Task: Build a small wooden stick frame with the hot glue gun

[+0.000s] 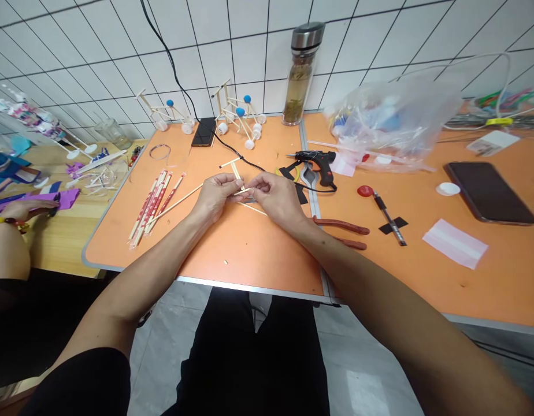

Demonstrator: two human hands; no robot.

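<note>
My left hand [217,197] and my right hand [279,197] meet over the orange table, fingers closed in a pinch. Between them is a small frame of pale wooden sticks [236,169], its T-shaped end pointing away from me. Both sets of fingertips pinch a short cross stick at its near end; the exact joint is partly hidden. A loose stick [180,202] lies left of my left hand, and another [253,208] shows under my right hand. Red-handled pliers [342,224] lie beneath my right forearm, their jaws hidden.
Wrapped chopsticks [152,208] lie left. Behind stand stick models with blue balls [240,112], a phone [204,132] and a tea bottle [299,81]. A glue gun [316,162] with cord, a pen [389,218] and another phone [490,192] lie right. Another person's hand [22,209] is far left.
</note>
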